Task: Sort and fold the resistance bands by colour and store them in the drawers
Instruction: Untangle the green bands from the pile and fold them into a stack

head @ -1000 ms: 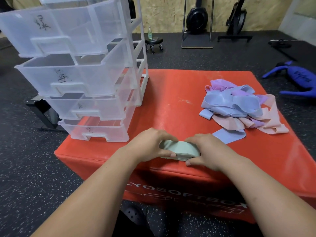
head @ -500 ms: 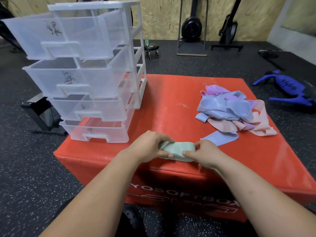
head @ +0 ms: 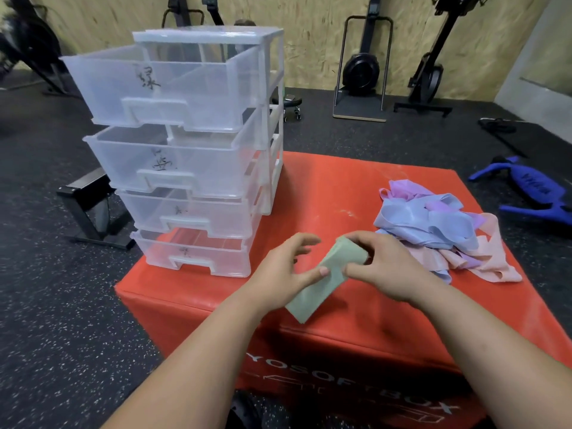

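Note:
A folded pale green band is lifted slantwise above the red box. My right hand grips its upper end, fingers curled round it. My left hand is beside it with fingers spread and the thumb touching the band's middle. A loose pile of blue, purple and pink bands lies to the right. The clear drawer unit stands at the left, its four drawers pulled out, each with a handwritten label.
The red box sits on dark speckled gym flooring. A black metal stand is left of the drawers. A blue object lies on the floor at right. Exercise machines line the plywood wall behind.
The green band was pressed flat on the box under both hands. It is now raised and tilted in my right hand, and my left hand's fingers have spread off it.

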Action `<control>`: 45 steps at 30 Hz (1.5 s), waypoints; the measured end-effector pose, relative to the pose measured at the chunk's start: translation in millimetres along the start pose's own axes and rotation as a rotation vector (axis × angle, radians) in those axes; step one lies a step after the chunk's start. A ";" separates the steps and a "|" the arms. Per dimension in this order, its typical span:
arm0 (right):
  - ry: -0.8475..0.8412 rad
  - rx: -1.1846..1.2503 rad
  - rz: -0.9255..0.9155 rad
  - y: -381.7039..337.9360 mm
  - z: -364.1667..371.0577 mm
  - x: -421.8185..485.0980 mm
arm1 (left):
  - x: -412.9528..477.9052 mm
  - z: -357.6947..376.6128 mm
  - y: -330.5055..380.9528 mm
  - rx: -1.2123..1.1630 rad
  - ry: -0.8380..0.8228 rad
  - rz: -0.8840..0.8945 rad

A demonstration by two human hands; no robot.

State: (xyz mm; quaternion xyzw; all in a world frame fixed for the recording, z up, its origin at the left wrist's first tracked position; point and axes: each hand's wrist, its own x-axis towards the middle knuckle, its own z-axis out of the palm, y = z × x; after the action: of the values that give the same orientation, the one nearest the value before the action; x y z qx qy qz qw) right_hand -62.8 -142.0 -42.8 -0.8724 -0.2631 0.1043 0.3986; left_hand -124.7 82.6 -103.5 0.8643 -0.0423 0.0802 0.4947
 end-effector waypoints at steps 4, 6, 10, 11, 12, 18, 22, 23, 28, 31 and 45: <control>-0.035 0.126 -0.046 -11.8 -19.3 46.9 | 17.5 -1.7 3.3 -0.302 0.020 -0.062; -0.048 0.247 -0.014 -10.9 -22.8 72.9 | 27.7 -2.1 5.3 -0.394 0.079 -0.108; -0.024 0.504 0.093 0.9 -12.7 124.0 | 54.1 -1.5 0.8 -0.361 0.234 -0.193; -0.015 0.544 0.115 5.2 -8.4 137.2 | 61.8 -0.5 -2.0 -0.322 0.281 -0.215; -0.015 0.578 0.132 10.2 -3.5 150.5 | 70.1 0.8 -5.5 -0.271 0.334 -0.240; -0.052 0.614 0.191 41.0 24.4 215.6 | 109.7 10.8 -32.2 -0.120 0.523 -0.307; -0.064 0.622 0.222 63.5 34.5 247.0 | 127.0 16.8 -46.6 -0.076 0.544 -0.305; -0.053 0.605 0.215 68.8 36.6 252.5 | 130.3 17.3 -50.4 -0.068 0.527 -0.312; 0.015 0.587 0.200 87.1 52.0 261.6 | 142.2 19.0 -68.0 0.058 0.463 -0.312; 0.069 0.442 0.120 97.0 57.5 268.2 | 146.7 23.2 -71.8 0.181 0.448 -0.294; 0.108 -0.134 0.018 79.0 45.0 268.8 | 141.2 22.1 -74.9 0.383 0.399 -0.360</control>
State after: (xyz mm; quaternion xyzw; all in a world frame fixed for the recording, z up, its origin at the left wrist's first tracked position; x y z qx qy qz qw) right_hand 175.0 -10.4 -124.4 -0.9038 -0.2398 0.0429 0.3518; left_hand 27.7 102.3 -152.6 0.9024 0.2247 0.1658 0.3281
